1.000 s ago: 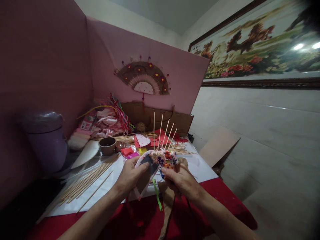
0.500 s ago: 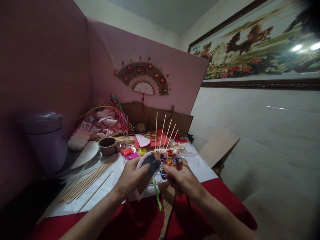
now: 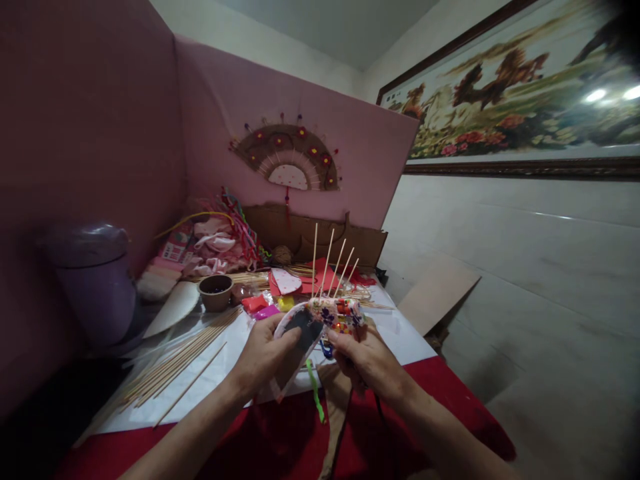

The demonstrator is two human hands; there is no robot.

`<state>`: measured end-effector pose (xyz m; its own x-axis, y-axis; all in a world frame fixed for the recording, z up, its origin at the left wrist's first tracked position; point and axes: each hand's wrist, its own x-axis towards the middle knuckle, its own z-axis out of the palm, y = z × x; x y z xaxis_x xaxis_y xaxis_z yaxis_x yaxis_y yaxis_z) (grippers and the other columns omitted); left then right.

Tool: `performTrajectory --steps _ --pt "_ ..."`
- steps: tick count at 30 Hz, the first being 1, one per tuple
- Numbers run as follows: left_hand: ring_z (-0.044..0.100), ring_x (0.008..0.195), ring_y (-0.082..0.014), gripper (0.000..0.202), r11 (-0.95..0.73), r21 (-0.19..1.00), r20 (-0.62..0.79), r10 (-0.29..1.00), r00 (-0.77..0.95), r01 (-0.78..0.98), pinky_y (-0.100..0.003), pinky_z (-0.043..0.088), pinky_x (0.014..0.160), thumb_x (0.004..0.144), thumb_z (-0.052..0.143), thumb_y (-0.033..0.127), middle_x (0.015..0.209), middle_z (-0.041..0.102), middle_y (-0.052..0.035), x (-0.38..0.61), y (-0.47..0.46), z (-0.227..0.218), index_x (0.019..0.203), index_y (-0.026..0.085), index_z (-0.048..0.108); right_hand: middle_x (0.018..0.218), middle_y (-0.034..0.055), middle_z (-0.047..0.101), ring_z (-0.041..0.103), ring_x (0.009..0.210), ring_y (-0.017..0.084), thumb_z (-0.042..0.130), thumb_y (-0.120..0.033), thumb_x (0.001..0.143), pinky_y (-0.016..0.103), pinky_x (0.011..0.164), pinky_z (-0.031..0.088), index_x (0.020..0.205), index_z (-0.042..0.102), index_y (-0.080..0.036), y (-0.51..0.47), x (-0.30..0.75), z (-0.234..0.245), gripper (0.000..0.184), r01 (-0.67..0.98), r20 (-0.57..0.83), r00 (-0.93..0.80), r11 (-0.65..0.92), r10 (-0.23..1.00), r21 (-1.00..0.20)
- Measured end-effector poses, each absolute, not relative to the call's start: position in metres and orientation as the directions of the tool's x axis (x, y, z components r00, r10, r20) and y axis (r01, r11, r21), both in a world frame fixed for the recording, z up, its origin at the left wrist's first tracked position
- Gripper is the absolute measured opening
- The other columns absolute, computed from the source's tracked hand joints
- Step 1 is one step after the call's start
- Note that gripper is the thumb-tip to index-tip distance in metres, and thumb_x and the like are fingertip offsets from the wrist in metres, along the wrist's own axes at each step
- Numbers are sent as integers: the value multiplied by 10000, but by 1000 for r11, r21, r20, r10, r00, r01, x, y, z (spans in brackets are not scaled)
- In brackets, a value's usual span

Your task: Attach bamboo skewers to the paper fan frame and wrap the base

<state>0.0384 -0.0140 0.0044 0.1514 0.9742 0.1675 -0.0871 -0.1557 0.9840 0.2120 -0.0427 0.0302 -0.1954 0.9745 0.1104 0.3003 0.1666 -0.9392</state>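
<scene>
Between my hands is a craft piece with a dark flat face and a curved edge trimmed in white floral cloth. Several thin wooden sticks rise upright from its far side, beside a colourful patterned part. My left hand is closed on the dark left side, thumb lying on the face. Around the right end, by the patterned part, my right hand is closed with its thumb pointing left. A small blue item shows just below the piece; its kind is unclear. What lies behind my right fingers is hidden.
Loose wooden sticks lie on the white sheet at left, near a brown bowl. Red, magenta and yellow packets sit beyond my hands. A green strip lies nearer me. Pink cloth is heaped behind; a decorated fan hangs on the pink board.
Both hands keep the same hold on the craft piece. The whole view, with the sticks, has shifted only very slightly to the right.
</scene>
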Motion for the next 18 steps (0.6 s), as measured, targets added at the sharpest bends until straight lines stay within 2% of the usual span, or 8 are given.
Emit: performTrajectory --steps 6,12,18 --pt "578 611 -163 176 -170 983 177 974 141 -64 -251 424 567 648 618 225 690 690 -36 39 -14 4 781 152 707 400 -31 428 378 378 77 509 -443 824 201 373 281 485 491 -167 -43 213 27 438 302 104 -209 165 972 -939" --pt "583 622 -161 190 -182 980 193 967 170 -77 -254 426 583 666 631 266 705 695 -41 38 -14 5 793 144 701 426 -40 447 379 363 65 518 -437 823 196 372 301 556 526 -157 -46 212 27 387 221 85 -285 151 955 -963" --pt "580 598 -148 211 -58 982 90 979 180 -178 -242 413 565 647 644 263 699 690 -43 36 -14 5 805 131 688 436 -45 429 354 284 41 503 -478 823 183 302 229 547 501 -146 -55 213 33 431 85 178 -131 190 975 -978"
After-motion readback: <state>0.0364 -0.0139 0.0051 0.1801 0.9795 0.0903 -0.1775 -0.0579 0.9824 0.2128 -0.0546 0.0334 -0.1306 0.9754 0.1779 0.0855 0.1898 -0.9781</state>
